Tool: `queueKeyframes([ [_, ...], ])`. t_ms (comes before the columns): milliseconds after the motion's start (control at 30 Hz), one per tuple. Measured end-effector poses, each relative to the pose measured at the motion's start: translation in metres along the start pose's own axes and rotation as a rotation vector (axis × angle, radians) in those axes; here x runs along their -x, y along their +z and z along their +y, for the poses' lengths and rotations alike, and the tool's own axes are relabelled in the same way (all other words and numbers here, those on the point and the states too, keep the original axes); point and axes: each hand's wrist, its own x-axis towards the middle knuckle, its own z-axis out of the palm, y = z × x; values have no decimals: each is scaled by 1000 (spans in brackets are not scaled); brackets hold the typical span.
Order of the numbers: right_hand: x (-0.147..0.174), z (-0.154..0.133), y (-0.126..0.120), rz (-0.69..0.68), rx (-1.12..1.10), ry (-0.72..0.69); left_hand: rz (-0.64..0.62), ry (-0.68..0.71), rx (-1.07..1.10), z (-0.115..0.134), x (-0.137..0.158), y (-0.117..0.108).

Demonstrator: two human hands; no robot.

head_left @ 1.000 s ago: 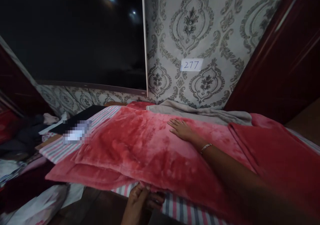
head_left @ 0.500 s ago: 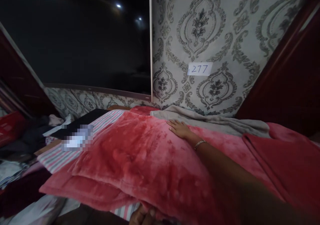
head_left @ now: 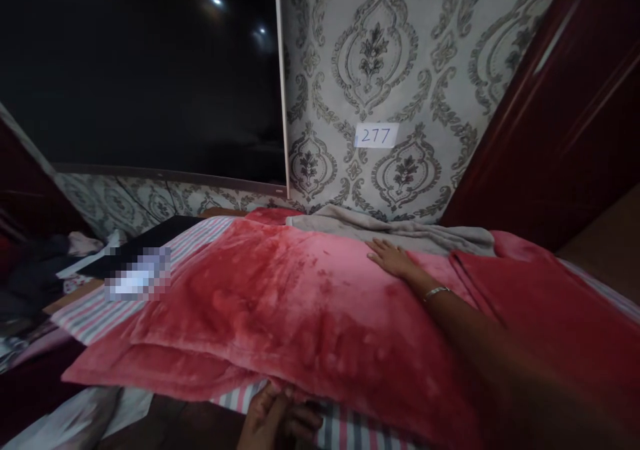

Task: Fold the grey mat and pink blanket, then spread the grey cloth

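Note:
A plush red and pink blanket (head_left: 310, 290) lies spread in a folded layer before me. My right hand (head_left: 393, 258) rests palm down on its far part, fingers stretched out and slightly apart, a bracelet on the wrist. At the near edge is my left hand (head_left: 277, 413), its fingers loosely bent and parted, thumb side close to the blanket's border. Whether the thumb touches the border is hard to see. Beneath the blanket, a striped sheet (head_left: 350, 427) shows along the front.
A grey cloth (head_left: 400, 233) lies behind the blanket, against the patterned wall. Another red folded part (head_left: 545, 303) is on the right. At left are a blurred-out device (head_left: 140, 275), a black flat object (head_left: 150, 240) and piled clothes (head_left: 30, 283). A large television (head_left: 150, 77) hangs above.
My right hand has slid to the right over the blanket. My left hand's fingers have loosened and spread at the near edge, and more striped sheet shows there. The view has turned slightly right.

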Motion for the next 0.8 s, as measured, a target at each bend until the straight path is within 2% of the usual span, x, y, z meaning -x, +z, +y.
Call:
queueKeyframes([
  [100, -6, -8, -5, 16, -9, 83, -30, 38, -27, 6, 4, 6],
  [167, 5, -31, 0, 49, -27, 17, -82, 49, -93, 13, 9, 11],
  [233, 32, -60, 10, 118, -104, -233, -117, 71, -135, 18, 13, 14],
  [333, 96, -102, 22, 182, -295, -726, -142, 93, -150, 21, 16, 17],
  [433, 159, -129, 33, 123, -371, -914, -151, 118, -155, 19, 17, 18],
  [500, 185, -139, 41, 110, -356, -950, -153, 146, -166, 19, 18, 20],
  [567, 195, -145, 48, 138, -331, -941, -142, 183, -191, 19, 19, 22],
  [700, 192, -154, 51, 209, -309, -873, -99, 242, -254, 20, 19, 27],
  [800, 191, -160, 48, 228, -289, -789, -90, 257, -185, 21, 18, 29],
])
